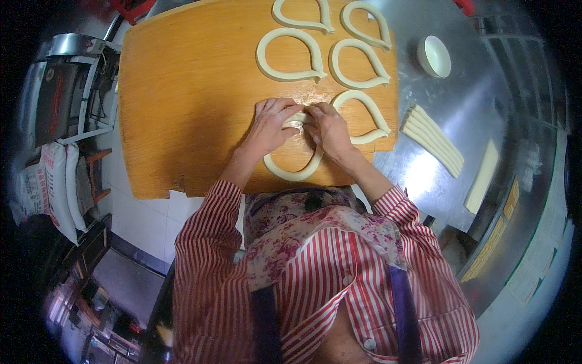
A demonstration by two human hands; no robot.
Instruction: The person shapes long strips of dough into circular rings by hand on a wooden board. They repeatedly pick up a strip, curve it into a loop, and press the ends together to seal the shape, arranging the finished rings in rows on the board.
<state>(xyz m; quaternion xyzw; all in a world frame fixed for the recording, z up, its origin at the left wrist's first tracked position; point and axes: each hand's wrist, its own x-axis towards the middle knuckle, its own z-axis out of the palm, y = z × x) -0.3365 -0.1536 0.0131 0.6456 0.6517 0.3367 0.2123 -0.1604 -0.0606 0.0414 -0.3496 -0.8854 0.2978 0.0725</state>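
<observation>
While the dough loop [293, 176] is curving toward the apron [285, 249], the left hand [273, 125] and right hand [330, 130], equally near, are clamping fingers on its far side

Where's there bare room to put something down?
On the wooden board, left of the left hand and the dough loops, there's a bare patch. The metal table has room between the white bowl and dough strips. The board's right side is crowded with loops.

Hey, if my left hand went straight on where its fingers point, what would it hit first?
Most likely your right hand, its fingertips right beside those of your left hand at the same dough loop; whether they touch is hard to tell.
</observation>
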